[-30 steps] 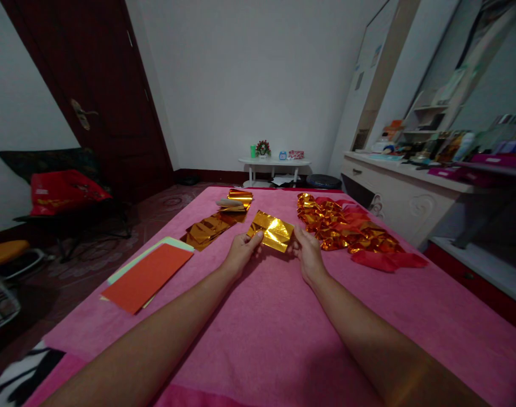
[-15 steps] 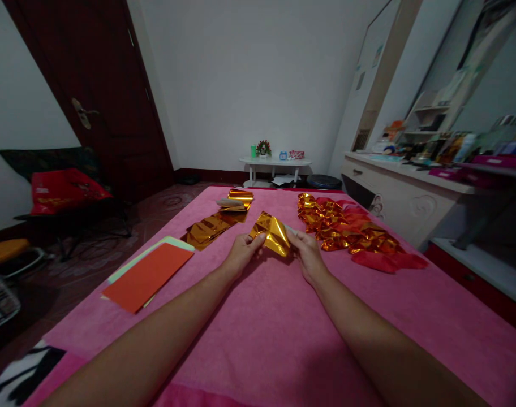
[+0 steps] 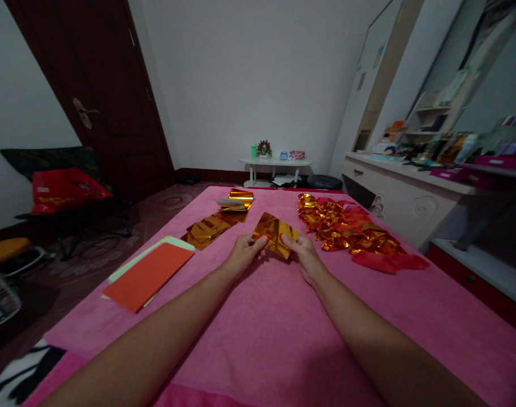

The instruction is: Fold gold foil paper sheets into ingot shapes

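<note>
Both my hands hold one sheet of gold foil paper [image 3: 276,233] just above the pink cloth [image 3: 266,333]. My left hand [image 3: 242,255] pinches its left near edge with thumb and fingers closed. My right hand [image 3: 308,258] pinches its right near edge the same way. The sheet is creased and tilted up toward me. A flat stack of gold foil sheets [image 3: 207,230] lies to the left of my left hand. A heap of folded gold and red foil pieces [image 3: 351,232] lies to the right of my right hand.
An orange sheet [image 3: 148,276] on a pale green one lies at the cloth's left edge. More gold foil [image 3: 238,200] sits at the far side. A white dresser [image 3: 406,195] stands right, a dark door [image 3: 92,96] left, a small white table [image 3: 275,165] behind.
The gold sheet lay open and flat a second ago. My hands then folded it and brought it closer together; now it is narrower and darker, held between both pinches.
</note>
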Action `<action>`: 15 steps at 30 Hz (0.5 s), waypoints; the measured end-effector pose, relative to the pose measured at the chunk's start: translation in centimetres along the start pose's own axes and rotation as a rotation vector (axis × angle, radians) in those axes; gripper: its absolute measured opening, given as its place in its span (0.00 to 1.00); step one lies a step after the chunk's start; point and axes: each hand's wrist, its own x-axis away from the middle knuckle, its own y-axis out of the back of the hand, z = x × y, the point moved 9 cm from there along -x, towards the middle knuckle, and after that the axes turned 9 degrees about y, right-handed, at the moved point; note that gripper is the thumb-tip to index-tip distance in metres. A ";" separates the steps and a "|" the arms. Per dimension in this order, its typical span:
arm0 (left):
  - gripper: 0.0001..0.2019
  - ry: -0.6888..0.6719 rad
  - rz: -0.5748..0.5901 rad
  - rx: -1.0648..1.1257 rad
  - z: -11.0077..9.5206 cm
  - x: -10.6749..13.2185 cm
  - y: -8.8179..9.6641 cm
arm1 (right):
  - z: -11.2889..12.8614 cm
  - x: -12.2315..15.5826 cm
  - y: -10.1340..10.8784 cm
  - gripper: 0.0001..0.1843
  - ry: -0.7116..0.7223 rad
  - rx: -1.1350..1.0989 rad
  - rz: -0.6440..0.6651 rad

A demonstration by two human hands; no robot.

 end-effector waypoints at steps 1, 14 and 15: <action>0.24 -0.002 0.002 -0.001 0.0 0.0 0.0 | 0.0 0.1 -0.2 0.24 -0.005 0.001 0.013; 0.23 0.007 0.031 -0.034 0.1 0.0 -0.4 | 0.6 -0.1 0.8 0.19 -0.008 0.006 -0.093; 0.23 0.005 0.030 -0.028 0.1 0.0 -0.3 | 0.7 -0.1 0.7 0.17 0.000 0.017 -0.078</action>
